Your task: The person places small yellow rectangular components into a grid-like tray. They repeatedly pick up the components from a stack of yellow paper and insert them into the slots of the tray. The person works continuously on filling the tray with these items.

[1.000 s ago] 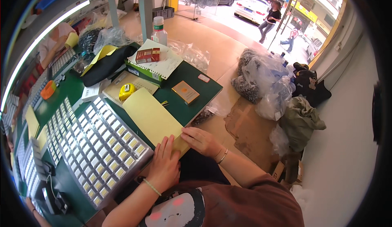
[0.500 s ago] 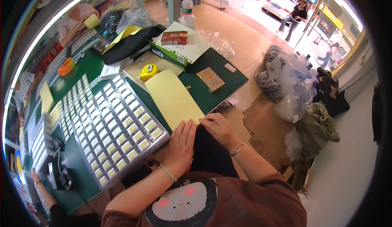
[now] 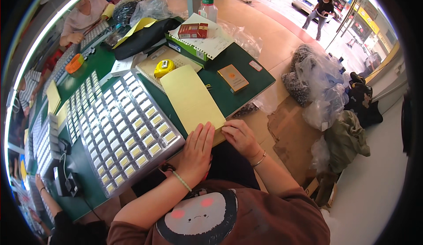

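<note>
A long sheet of yellow paper (image 3: 192, 98) lies at the near edge of the green table (image 3: 253, 79). My left hand (image 3: 197, 154) rests on its near end with fingers stretched out flat. At the sheet's near right corner, my right hand (image 3: 241, 140) pinches the paper's edge between curled fingers. To the left of the sheet stands a grey tray (image 3: 177, 149) with rows of small white and pale yellow square pieces. A yellow tape measure (image 3: 165, 67) sits on a spiral notebook just beyond the sheet.
An orange box (image 3: 233, 78) lies to the right. Farther back are a red box (image 3: 193, 30), a green box (image 3: 189, 53) and a bottle (image 3: 208, 10). Plastic bags (image 3: 324, 99) stand on the floor at right. A co-worker (image 3: 83, 15) sits at far left.
The view has shifted slightly, so the table sits a little to the right. Both hands stay at the sheet's near end; the right fingers are more curled at its corner.
</note>
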The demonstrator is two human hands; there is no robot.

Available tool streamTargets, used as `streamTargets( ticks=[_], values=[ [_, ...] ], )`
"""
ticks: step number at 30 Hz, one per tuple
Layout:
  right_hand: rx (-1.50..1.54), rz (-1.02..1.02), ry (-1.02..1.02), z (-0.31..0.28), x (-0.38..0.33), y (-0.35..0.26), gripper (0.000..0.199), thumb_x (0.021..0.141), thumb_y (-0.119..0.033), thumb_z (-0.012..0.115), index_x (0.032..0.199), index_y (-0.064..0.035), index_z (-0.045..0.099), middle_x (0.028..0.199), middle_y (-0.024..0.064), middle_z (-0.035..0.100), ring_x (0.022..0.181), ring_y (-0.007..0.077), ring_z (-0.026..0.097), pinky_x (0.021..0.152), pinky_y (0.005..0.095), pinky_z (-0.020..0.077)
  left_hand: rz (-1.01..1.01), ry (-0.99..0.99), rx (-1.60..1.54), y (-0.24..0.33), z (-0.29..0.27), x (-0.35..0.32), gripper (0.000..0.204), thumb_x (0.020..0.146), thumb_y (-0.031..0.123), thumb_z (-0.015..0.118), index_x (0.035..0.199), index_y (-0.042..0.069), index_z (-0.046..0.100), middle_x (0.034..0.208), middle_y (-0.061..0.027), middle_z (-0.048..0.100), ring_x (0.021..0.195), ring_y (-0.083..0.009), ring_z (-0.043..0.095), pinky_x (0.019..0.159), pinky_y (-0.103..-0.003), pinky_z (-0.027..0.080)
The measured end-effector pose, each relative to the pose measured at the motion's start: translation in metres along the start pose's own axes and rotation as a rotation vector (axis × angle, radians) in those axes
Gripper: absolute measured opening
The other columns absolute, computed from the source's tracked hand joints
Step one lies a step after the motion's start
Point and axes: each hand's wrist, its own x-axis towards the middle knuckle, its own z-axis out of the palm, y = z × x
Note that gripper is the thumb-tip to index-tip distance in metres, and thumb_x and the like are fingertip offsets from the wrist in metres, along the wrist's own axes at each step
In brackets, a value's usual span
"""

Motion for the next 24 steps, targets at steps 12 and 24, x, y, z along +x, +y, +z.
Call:
streamTargets(
  ticks=[12,24],
  values=[
    [-0.041,0.0,-0.042,-0.005,-0.003,-0.001,0.036,0.078,0.005,0.078,0.112,-0.0047,0.073,0.114,0.0106,0.067,0.102,0.0286,0.067,0.085,0.0356,0.0585,-0.007,0.003,0.009,0.0,0.002,-0.001,0.081,0.083,0.005,0.067,0.157,-0.003,0.034,0.161,-0.0194,0.039,0.15,-0.0382,0.037,0.123,-0.05,0.033],
    [0.011,0.508,0.184,-0.045,0.013,-0.039,0.014,0.095,0.003,0.068,0.108,-0.0024,0.071,0.103,0.0098,0.066,0.092,0.0194,0.065,0.082,0.0305,0.0535,-0.048,0.091,-0.237,0.001,-0.003,0.001,0.073,0.083,-0.006,0.059,0.153,-0.003,0.038,0.158,-0.0229,0.041,0.15,-0.0405,0.037,0.124,-0.052,0.032]
  ],
)
